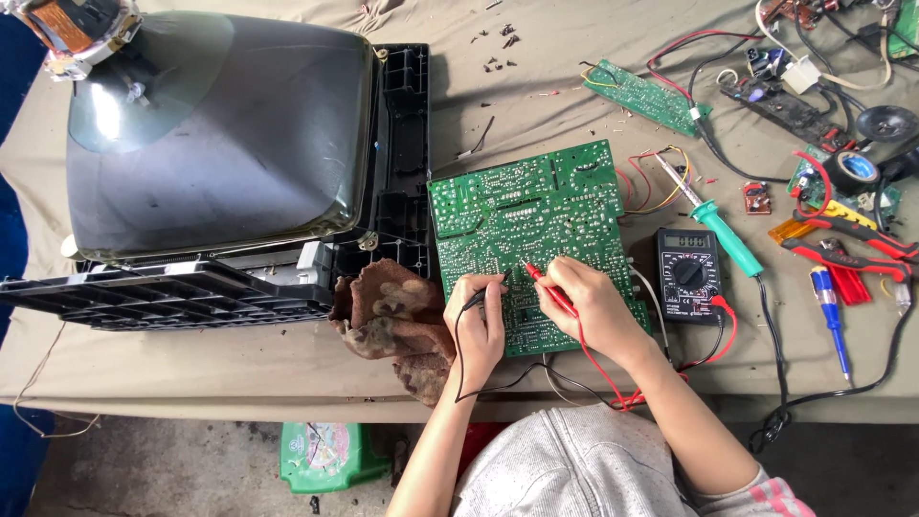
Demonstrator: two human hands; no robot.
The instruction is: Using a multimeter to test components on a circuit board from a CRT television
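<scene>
Head view: left hand [476,321] pinched together on black probe [479,296], tip down on green circuit board [531,225]; right hand [595,308] clamped on red probe [546,285], tip on same board, just right of black probe tip; both hands rest on board's near edge; board lies flat on cloth-covered bench [239,369]; multimeter [689,274] just right of right hand, red and black leads run from it under the wrist; green-handled soldering iron [720,230] beyond multimeter, tilted; brown rag [392,321] touching left of left hand; old tube television [215,144] face down, well left of left hand, black back frame around it; blue screwdriver [831,321] and red pliers [842,235] far right; small green board [646,96] further up the bench.
</scene>
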